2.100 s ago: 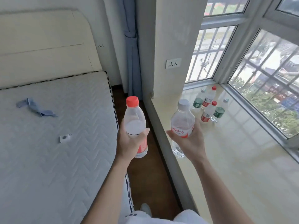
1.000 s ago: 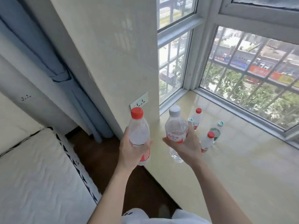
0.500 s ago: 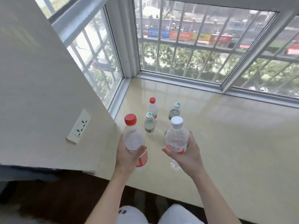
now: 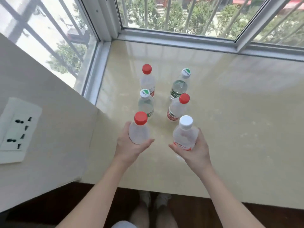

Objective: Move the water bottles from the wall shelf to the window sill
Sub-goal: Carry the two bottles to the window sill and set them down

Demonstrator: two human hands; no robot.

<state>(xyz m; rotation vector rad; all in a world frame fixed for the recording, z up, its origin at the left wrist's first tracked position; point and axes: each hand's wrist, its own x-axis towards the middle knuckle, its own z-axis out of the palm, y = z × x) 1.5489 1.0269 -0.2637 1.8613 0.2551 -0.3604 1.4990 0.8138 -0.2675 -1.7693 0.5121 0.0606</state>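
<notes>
My left hand [image 4: 130,148] grips a clear water bottle with a red cap [image 4: 139,129], held upright over the beige window sill [image 4: 230,120]. My right hand [image 4: 193,150] grips a white-capped bottle with a red label [image 4: 185,134] beside it. Just beyond them several bottles stand on the sill in two rows: a green-capped one [image 4: 145,102] and a red-capped one [image 4: 147,79] on the left, a red-capped one [image 4: 177,107] and a green-capped one [image 4: 180,84] on the right. Whether the held bottles touch the sill is hidden by my hands.
A wall [image 4: 49,129] with a white power socket [image 4: 16,130] juts out on the left. Window frames [image 4: 181,38] with bars border the sill at the back and left. Dark wooden floor [image 4: 49,203] and my feet lie below the sill's front edge.
My view has swung from the bed to the sill and closed in. Both hands have carried their bottles forward and down, right behind the standing bottles.
</notes>
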